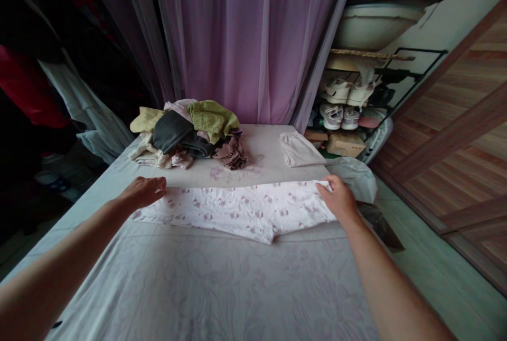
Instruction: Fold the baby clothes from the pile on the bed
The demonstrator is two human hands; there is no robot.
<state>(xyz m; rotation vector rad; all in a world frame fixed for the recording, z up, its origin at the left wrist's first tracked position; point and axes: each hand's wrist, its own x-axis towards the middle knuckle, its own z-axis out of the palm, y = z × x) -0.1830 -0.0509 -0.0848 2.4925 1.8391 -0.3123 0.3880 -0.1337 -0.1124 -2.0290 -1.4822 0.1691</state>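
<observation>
White trousers with a small pink print (237, 210) lie folded lengthwise across the bed (198, 288). My left hand (143, 191) rests palm down on their left end, fingers together. My right hand (337, 197) grips the upper corner of their right end, with fingers curled over the cloth.
A heap of unfolded clothes (190, 134) in green, grey and beige sits at the far left of the bed. A folded pale garment (299, 149) lies at the far right. A purple curtain (253, 40) hangs behind. A shoe rack (352, 103) and wooden door (455, 135) stand to the right.
</observation>
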